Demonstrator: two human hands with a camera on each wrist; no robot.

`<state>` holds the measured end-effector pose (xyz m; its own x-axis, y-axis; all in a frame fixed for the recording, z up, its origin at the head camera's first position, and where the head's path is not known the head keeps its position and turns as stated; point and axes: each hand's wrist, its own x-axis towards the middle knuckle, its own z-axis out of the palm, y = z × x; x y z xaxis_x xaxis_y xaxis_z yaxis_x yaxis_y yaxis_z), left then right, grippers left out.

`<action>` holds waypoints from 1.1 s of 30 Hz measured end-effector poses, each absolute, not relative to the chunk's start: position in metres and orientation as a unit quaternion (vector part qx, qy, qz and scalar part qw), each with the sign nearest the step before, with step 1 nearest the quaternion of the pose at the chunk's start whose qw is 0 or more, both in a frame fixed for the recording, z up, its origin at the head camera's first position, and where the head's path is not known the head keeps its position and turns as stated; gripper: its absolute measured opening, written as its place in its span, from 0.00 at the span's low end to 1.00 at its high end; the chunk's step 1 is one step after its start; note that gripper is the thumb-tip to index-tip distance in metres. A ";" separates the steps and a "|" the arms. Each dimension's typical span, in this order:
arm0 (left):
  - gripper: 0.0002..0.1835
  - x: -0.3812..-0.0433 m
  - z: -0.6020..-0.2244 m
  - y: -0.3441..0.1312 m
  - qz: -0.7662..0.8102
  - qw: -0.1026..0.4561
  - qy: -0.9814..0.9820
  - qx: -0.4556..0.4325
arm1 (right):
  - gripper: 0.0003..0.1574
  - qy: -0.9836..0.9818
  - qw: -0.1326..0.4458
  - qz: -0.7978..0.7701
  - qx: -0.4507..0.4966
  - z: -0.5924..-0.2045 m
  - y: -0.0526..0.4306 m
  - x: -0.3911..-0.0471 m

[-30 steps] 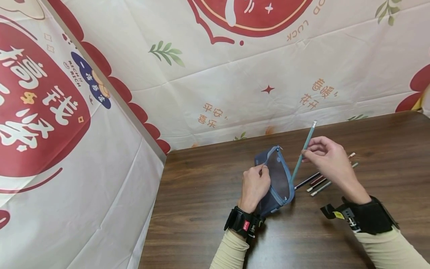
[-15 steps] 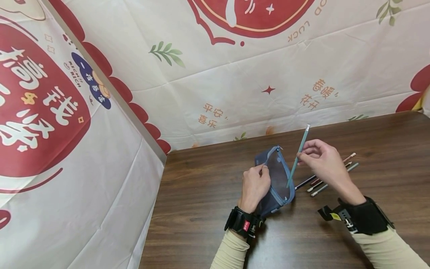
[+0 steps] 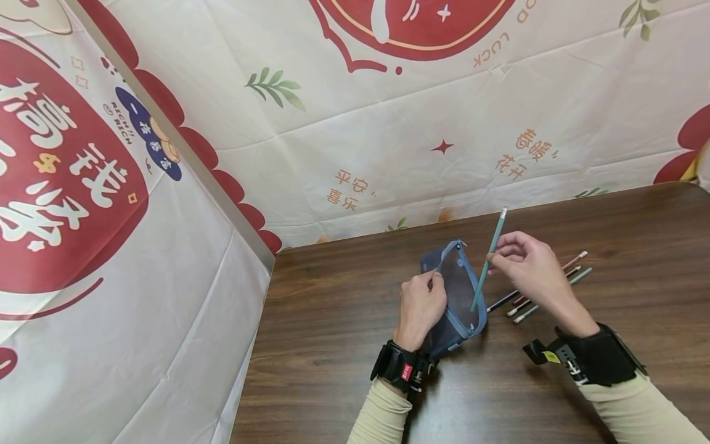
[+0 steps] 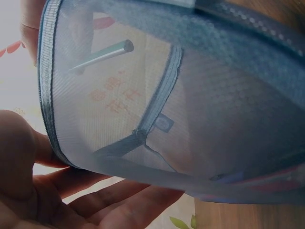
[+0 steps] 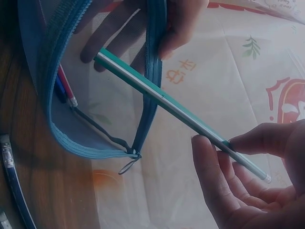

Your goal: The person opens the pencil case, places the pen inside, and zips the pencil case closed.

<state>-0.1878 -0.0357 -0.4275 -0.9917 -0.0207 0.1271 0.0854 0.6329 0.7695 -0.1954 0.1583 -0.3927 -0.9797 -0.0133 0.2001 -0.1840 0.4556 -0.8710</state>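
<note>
My left hand [image 3: 423,308] grips the near edge of a blue mesh zip pouch [image 3: 440,339] and holds its mouth apart above the tabletop. Between the thumb and fingers of my right hand [image 3: 531,271] is a teal pencil [image 3: 493,248], tilted, its eraser end up. The pencil's lower end reaches into the pouch's mouth, as the right wrist view also shows. Inside the pouch lie a red pencil [image 5: 66,86] and something blue [image 5: 60,90]. Through the mesh in the left wrist view, the teal pencil's end [image 4: 126,46] shows inside the rim.
Several loose pencils [image 3: 579,275] lie on the brown wooden table [image 3: 322,345], just right of the pouch and partly under my right hand. A printed white cloth [image 3: 355,135] hangs behind the table, and another cloth panel [image 3: 166,296] stands at the left.
My right hand has moved left and slightly down, bringing the teal pencil's lower end from the pouch's right rim into its mouth. My left hand and the pouch have stayed put.
</note>
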 end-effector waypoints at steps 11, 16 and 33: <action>0.18 -0.187 -0.427 -0.036 -0.424 0.057 -0.904 -0.029 | 0.16 -0.841 0.063 0.534 0.065 -0.397 0.155 -0.196; 0.18 -0.187 -0.427 -0.037 -0.424 0.056 -0.903 -0.030 | 0.15 -0.839 0.051 0.538 0.059 -0.400 0.153 -0.197; 0.18 -0.188 -0.427 -0.037 -0.425 0.060 -0.903 -0.038 | 0.15 -0.842 0.018 0.537 0.053 -0.411 0.146 -0.199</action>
<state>-0.1877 -0.0368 -0.4273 -0.9900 0.0173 0.1403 0.1192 0.6363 0.7621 -0.1991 0.1460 -0.4106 -0.9938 -0.0698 0.0864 -0.1078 0.4178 -0.9021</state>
